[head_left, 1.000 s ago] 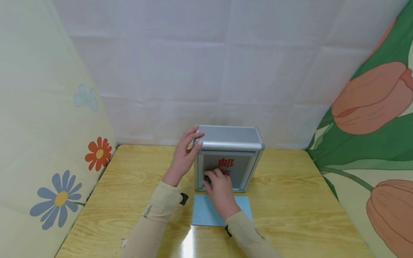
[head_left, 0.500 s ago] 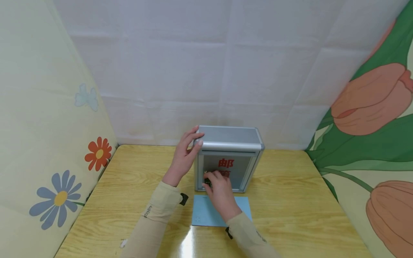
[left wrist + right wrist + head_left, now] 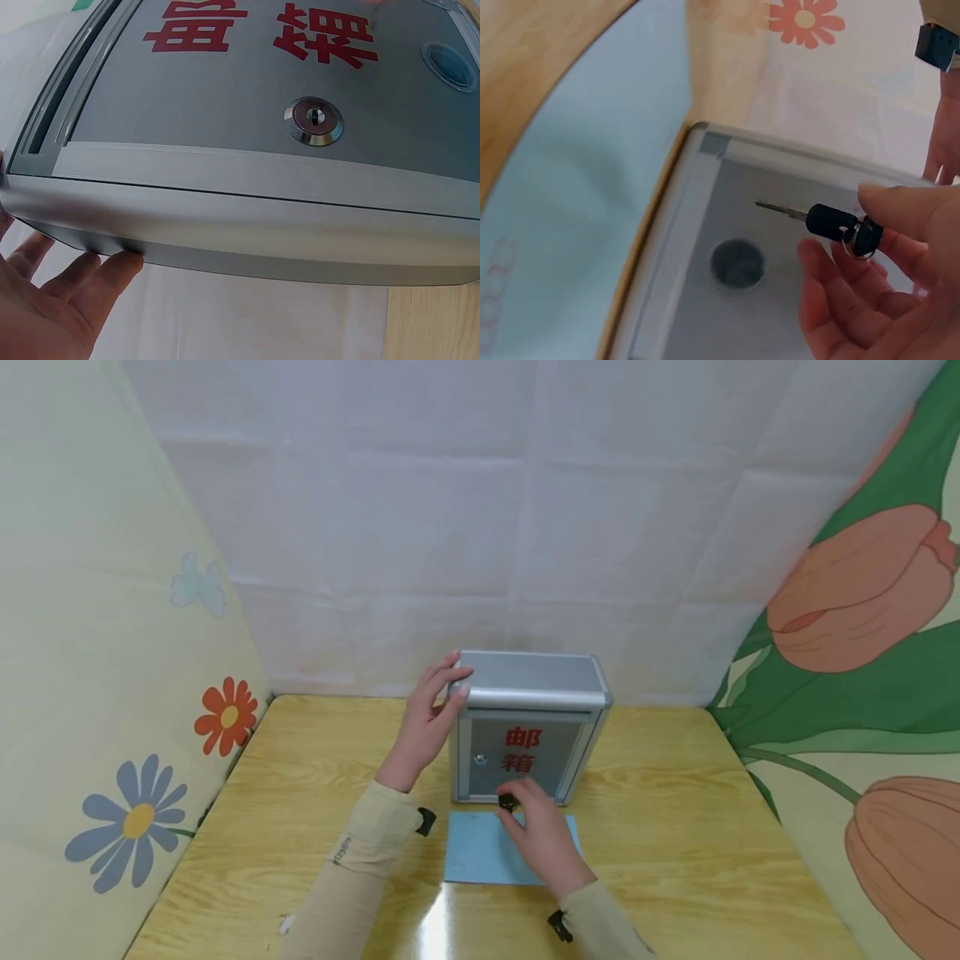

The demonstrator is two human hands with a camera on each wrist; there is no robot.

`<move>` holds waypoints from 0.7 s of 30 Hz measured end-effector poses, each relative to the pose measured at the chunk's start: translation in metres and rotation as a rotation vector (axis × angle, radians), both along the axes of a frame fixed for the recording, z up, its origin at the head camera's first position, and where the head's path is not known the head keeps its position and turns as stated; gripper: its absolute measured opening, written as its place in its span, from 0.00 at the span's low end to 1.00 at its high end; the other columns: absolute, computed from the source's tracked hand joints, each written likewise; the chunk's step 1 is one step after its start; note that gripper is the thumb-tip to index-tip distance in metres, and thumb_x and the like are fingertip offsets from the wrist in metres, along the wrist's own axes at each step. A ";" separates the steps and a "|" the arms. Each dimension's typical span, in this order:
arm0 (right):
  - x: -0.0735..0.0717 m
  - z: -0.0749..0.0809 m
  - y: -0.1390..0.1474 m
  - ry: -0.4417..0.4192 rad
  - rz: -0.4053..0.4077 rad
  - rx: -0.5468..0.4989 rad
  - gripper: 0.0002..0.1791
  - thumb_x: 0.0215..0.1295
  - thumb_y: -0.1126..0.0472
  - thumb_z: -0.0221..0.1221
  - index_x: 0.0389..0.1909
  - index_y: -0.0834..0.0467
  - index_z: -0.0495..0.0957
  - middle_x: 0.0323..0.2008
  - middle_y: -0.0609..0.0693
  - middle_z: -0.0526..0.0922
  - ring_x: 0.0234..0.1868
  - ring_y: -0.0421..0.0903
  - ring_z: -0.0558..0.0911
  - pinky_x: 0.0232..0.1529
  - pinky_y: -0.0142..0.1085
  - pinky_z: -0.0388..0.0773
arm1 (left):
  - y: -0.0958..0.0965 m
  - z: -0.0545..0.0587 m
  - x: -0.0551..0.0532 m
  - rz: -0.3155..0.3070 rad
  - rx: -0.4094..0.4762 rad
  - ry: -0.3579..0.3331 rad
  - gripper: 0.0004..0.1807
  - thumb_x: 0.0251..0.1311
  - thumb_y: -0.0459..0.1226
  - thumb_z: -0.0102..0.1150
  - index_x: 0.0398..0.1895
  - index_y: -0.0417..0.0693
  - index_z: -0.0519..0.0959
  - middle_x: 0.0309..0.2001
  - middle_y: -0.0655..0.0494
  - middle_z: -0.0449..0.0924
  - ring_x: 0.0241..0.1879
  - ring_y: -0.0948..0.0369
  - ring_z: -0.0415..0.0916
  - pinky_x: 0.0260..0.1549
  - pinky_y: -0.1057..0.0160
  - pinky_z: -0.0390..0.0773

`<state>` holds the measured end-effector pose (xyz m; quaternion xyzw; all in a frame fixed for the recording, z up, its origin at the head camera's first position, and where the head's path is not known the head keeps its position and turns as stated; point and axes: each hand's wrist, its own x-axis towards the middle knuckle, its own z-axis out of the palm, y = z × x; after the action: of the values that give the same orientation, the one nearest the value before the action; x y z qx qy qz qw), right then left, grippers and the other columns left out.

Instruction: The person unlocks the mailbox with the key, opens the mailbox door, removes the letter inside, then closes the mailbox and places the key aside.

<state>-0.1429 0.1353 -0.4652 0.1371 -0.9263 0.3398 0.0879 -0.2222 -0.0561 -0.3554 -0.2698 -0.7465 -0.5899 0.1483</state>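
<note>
A grey metal mailbox (image 3: 536, 670) with red characters stands on the table. On its left edge rests my left hand (image 3: 422, 727), fingers extended against the upper corner; the left wrist view shows the fingertips (image 3: 124, 264) touching the side panel. My right hand (image 3: 546, 839) pinches a key (image 3: 826, 220) with a black head and a small metal ring, held in front of the lower door. The key's blade points away from the fingers and is outside the lock. The round lock (image 3: 315, 120) on the door shows its bare keyhole.
A light blue sheet (image 3: 472, 852) lies on the wooden table (image 3: 675, 827) just before the mailbox, partly under my right hand. A white cloth wall (image 3: 390, 527) rises behind, and flowered panels flank both sides. A round dark disc (image 3: 737, 264) sits low on the door.
My right hand has drawn the key away from the lock, moving down and to the right, so the lock now shows. The left hand and mailbox stay in place.
</note>
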 end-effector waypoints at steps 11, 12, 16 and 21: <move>0.005 -0.029 0.058 -0.077 -0.074 -0.015 0.13 0.59 0.64 0.66 0.45 0.58 0.79 0.40 0.46 0.80 0.40 0.42 0.79 0.39 0.40 0.78 | 0.001 0.004 0.000 0.003 -0.002 -0.023 0.17 0.70 0.31 0.49 0.59 0.35 0.73 0.70 0.42 0.57 0.69 0.49 0.55 0.52 0.41 0.71; 0.004 -0.030 0.063 -0.086 -0.079 -0.003 0.13 0.58 0.65 0.66 0.44 0.58 0.80 0.41 0.47 0.80 0.40 0.42 0.79 0.39 0.40 0.78 | 0.001 0.005 0.001 0.003 -0.006 -0.018 0.17 0.70 0.31 0.49 0.59 0.35 0.73 0.70 0.41 0.57 0.69 0.48 0.55 0.52 0.42 0.71; 0.003 -0.030 0.085 -0.098 -0.082 0.030 0.13 0.57 0.68 0.66 0.44 0.59 0.80 0.42 0.51 0.80 0.42 0.46 0.79 0.39 0.41 0.78 | 0.001 0.005 0.002 0.008 -0.008 -0.020 0.17 0.70 0.31 0.49 0.59 0.36 0.73 0.70 0.41 0.57 0.69 0.49 0.55 0.52 0.42 0.72; 0.002 -0.029 0.107 -0.091 -0.091 0.079 0.14 0.56 0.70 0.66 0.44 0.61 0.80 0.41 0.52 0.78 0.42 0.49 0.80 0.41 0.45 0.78 | 0.000 0.005 0.002 0.006 -0.006 -0.024 0.17 0.70 0.32 0.49 0.59 0.35 0.73 0.70 0.41 0.57 0.68 0.48 0.55 0.52 0.42 0.71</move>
<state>-0.1408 0.2421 -0.4947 0.0826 -0.9473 0.3046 0.0557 -0.2201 -0.0563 -0.3506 -0.2609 -0.7510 -0.5902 0.1404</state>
